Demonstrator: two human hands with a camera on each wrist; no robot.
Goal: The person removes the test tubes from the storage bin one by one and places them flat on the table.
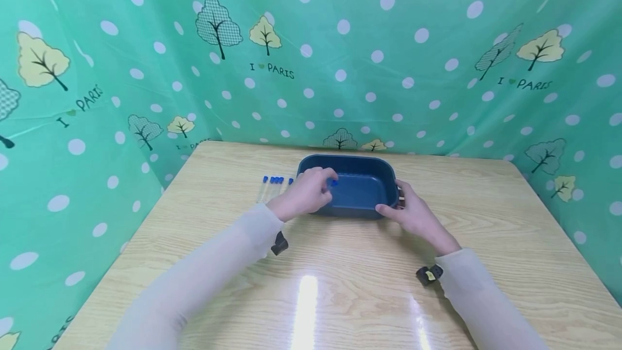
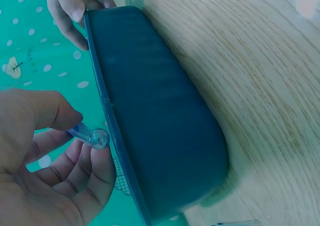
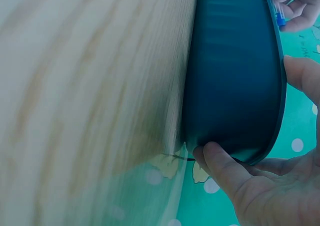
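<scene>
A dark blue rectangular plastic basin (image 1: 359,190) stands on the table with its open top up. My left hand (image 1: 308,190) is over the basin's left end and pinches a clear test tube (image 2: 92,135) between thumb and fingers. The tube's blue cap (image 3: 280,19) shows beyond the rim in the right wrist view. At the basin's right end my right hand (image 1: 413,212) grips it, thumb (image 3: 300,74) at the rim and fingers (image 3: 225,168) against the outer wall.
Several more clear tubes with blue caps (image 1: 276,180) lie on the wooden table (image 1: 350,269) left of the basin, partly behind the left forearm. A green dotted curtain (image 1: 340,47) hangs along the table's back and sides.
</scene>
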